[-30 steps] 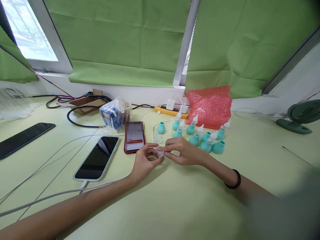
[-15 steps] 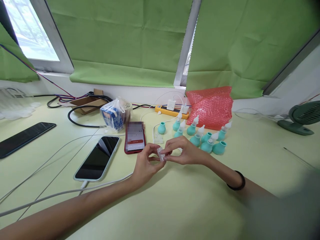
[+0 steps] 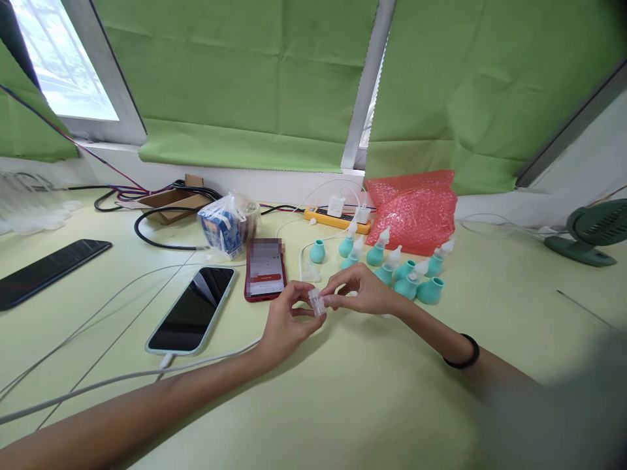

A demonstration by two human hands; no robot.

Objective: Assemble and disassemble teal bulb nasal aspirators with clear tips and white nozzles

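Note:
A small clear plastic piece (image 3: pixel 317 302) is pinched between the thumb and fingers of my left hand (image 3: pixel 289 318), above the table. My right hand (image 3: pixel 360 290) meets it from the right, its thumb and fingertips closed on the right side of the piece. Just beyond my right hand stand several teal rubber bulbs (image 3: pixel 430 290), most topped with clear pointed tips (image 3: pixel 385 235). One bare teal bulb (image 3: pixel 317 250) stands apart on the left. Behind my hands lies another clear piece (image 3: pixel 310 272) on the table.
A red phone (image 3: pixel 265 269), a white-cased phone (image 3: pixel 192 310) on a cable and a black phone (image 3: pixel 53 271) lie to the left. Farther back are a wrapped blue pack (image 3: pixel 223 225), a yellow power strip (image 3: pixel 362 226) and a red bubble-wrap bag (image 3: pixel 411 212). A green fan (image 3: pixel 595 228) stands right.
My right hand has shifted slightly, its fingers drawing closer together at the clear piece. The piece shows a bit more between my hands. My left hand stays almost in place.

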